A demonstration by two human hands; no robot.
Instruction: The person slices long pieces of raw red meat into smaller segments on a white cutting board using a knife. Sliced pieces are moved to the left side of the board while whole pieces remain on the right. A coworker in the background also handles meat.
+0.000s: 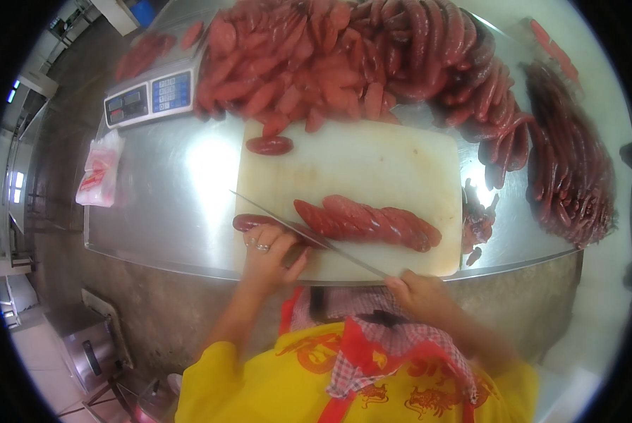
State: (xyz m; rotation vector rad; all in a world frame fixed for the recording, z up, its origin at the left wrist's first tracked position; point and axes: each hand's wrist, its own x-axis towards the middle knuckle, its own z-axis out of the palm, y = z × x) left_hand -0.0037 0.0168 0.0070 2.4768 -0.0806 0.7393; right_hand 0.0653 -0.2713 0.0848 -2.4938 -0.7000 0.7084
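Observation:
Under my left hand (268, 252), whose fingers are closed down on it, a dark red sausage (245, 223) lies on the white cutting board (372, 158). My right hand (418, 292) grips a long knife (355, 261) at the board's near edge. Its blade runs slantwise to the upper left, across the sausage just beyond my left fingers. To the right of the blade lies a row of overlapping sausage slices (372, 222). A short sausage piece (269, 145) rests alone near the board's far left corner.
A heap of red sausage slices (259, 63) and whole sausages (429, 42) covers the far side of the metal table (161, 233). Far left stands a digital scale (150, 99), with a plastic bag bundle (101, 169) nearer. Right are dark scraps (477, 222) and linked sausages (566, 148).

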